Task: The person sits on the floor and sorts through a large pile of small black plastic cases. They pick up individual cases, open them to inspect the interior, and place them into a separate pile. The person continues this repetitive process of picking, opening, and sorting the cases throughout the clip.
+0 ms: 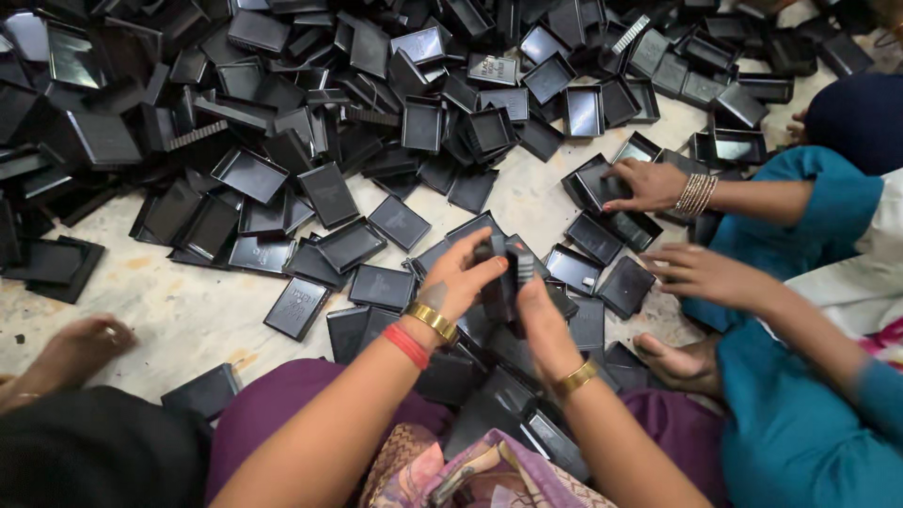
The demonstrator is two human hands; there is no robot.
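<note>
Both my hands meet over the floor at the middle of the view. My left hand (461, 277), with gold and red bangles at the wrist, grips a small stack of black plastic trays (503, 273) from the left. My right hand (541, 315), wearing a gold bangle, presses against the same stack from the right. The stack stands on edge between my palms. More black trays (508, 414) lie piled in front of my lap, below my wrists.
A big heap of black rectangular trays (310, 113) covers the pale floor (179, 315) ahead. A person in teal at right has one hand (644, 183) on a tray and another hand (701, 273) above the floor. Another person's hand (80, 348) rests at left.
</note>
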